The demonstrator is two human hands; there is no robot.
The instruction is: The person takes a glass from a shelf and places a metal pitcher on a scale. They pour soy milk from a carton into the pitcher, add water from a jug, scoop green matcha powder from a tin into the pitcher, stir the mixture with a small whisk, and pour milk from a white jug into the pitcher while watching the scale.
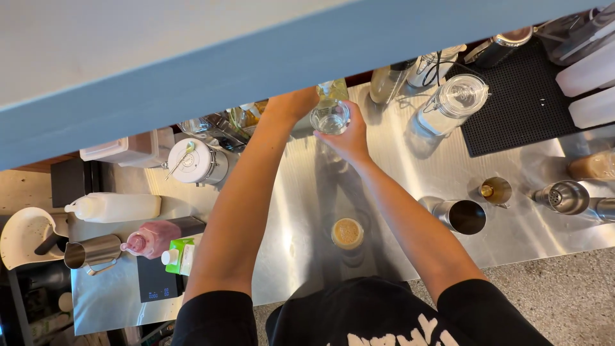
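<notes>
My right hand [349, 138] grips a clear drinking glass [330, 117] from its right side, raised at the back of the steel counter [301, 256]. My left hand [296, 102] reaches past it under the blue shelf edge, close to a clear bottle [334, 89] with yellowish contents; its fingers are hidden, so its grip cannot be made out. Below my arms, a glass of frothy tan drink [347, 233] stands on the counter.
To the right stand a steel shaker tin [466, 216], a brass jigger [496, 190], a shaker lid [565, 197], a lidded glass jar [453, 102] and a black bar mat [522, 102]. At left are a white squeeze bottle [115, 207], a pink bottle [152, 238], a steel pitcher [93, 251], a scale [157, 282] and a green carton [182, 255].
</notes>
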